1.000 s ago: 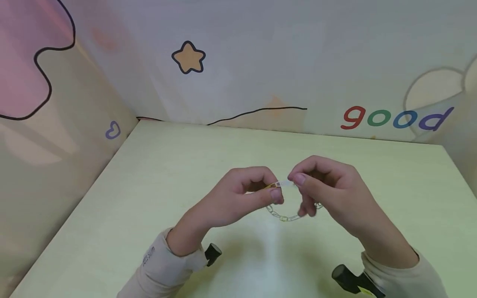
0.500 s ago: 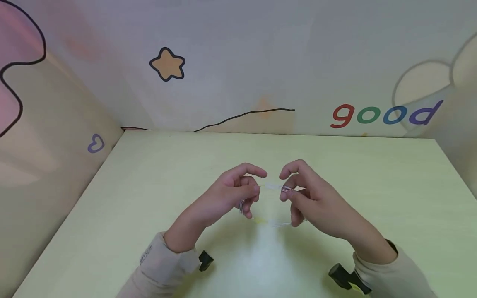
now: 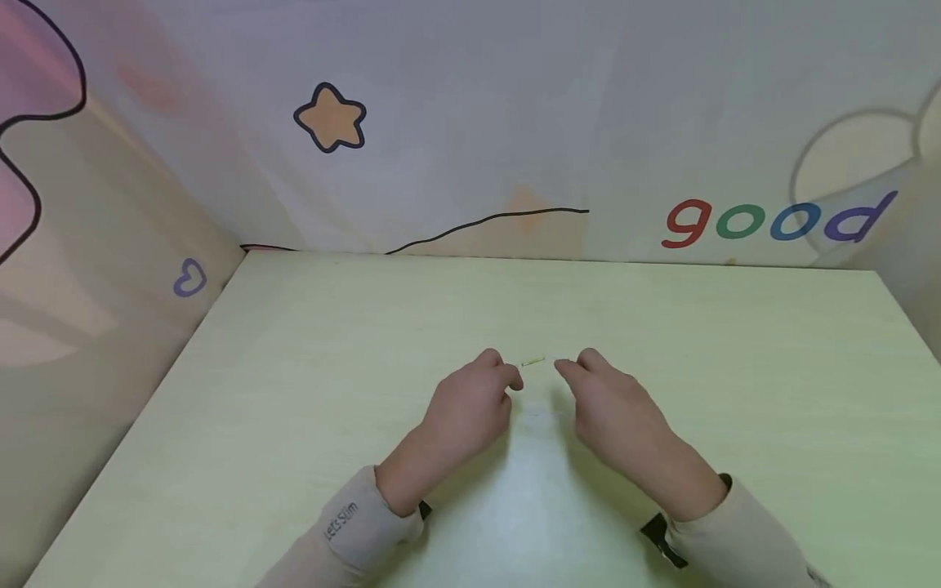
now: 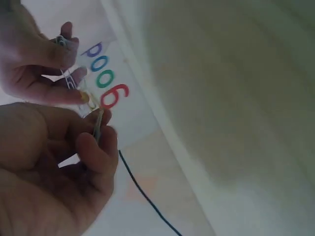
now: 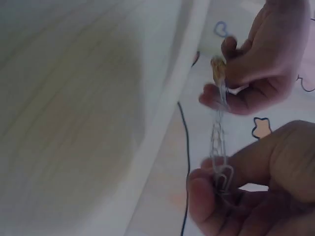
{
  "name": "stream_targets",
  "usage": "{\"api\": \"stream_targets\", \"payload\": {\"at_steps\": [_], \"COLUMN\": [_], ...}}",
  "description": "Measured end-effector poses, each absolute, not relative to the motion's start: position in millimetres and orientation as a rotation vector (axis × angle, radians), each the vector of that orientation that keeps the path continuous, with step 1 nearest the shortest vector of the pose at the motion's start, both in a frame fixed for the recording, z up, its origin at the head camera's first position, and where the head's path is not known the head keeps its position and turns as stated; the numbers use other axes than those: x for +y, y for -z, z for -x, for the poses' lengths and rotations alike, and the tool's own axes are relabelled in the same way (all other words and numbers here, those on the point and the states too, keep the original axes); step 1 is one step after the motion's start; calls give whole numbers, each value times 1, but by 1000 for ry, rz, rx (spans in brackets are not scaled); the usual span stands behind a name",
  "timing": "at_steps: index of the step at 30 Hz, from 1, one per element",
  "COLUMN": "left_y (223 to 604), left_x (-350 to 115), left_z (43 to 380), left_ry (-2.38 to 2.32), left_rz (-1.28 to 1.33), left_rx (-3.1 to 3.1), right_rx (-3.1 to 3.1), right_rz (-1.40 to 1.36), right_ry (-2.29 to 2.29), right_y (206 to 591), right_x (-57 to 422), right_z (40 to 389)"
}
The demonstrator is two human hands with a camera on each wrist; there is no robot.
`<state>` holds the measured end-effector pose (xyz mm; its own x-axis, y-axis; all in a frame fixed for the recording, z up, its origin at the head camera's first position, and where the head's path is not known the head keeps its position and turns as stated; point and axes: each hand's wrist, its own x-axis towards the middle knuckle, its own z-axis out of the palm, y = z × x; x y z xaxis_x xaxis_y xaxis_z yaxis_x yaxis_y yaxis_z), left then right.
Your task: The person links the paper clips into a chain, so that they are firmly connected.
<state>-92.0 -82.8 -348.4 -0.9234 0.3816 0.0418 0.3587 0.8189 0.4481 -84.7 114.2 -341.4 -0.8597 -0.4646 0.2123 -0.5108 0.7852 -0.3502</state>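
Both hands hold a chain of linked paper clips (image 5: 216, 137) above the table. Fingers curled, my left hand (image 3: 470, 408) pinches one part of it. My right hand (image 3: 621, 412) pinches another part a short way to the right. A yellow paper clip (image 3: 532, 361) shows in the gap between the hands in the head view. Pale wire clips (image 4: 69, 78) run between the fingers in the left wrist view. Close to the right fingertips, a rounded clip end (image 5: 226, 177) stands out in the right wrist view. The backs of the hands hide much of the chain in the head view.
Under the hands lies a pale green-yellow table (image 3: 353, 327). A printed wall (image 3: 470, 122) with a star and the word "good" rises along the table's far edge. A side wall (image 3: 110, 343) with a small heart stands at the left.
Both hands have turned so their backs face up, and their fingers have curled in. The open loop of chain seen between them earlier is mostly hidden now.
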Motion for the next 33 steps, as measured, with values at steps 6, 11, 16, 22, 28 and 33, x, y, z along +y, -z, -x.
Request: {"api": "stream_targets", "payload": {"at_steps": [6,11,16,22,28,33], "left_y": [360,361,361,363,364,363], "left_x": [-85,-81,-80,-84,-84,-85], "left_z": [91,87,84,85,87,89], "left_ry": [-520,-447,-398,-399,-426,-410], "left_rz": [-543,-620,-626,-612,-580,-554], "left_rx": [2893,2835,2824,2858,2867,2846], "right_rx": [-3061,-3102,-3104,-3149,-3135,-3182], "right_rz": [-869,-1003,-1028,-970,-935,-903], "right_ry": [-467,-495,-503,-528,-551,-552], "right_y": [355,362,365,365,365,360], "right_x": [115,116,114,116,117,118], "right_z": [87,86,86,90,93,95]}}
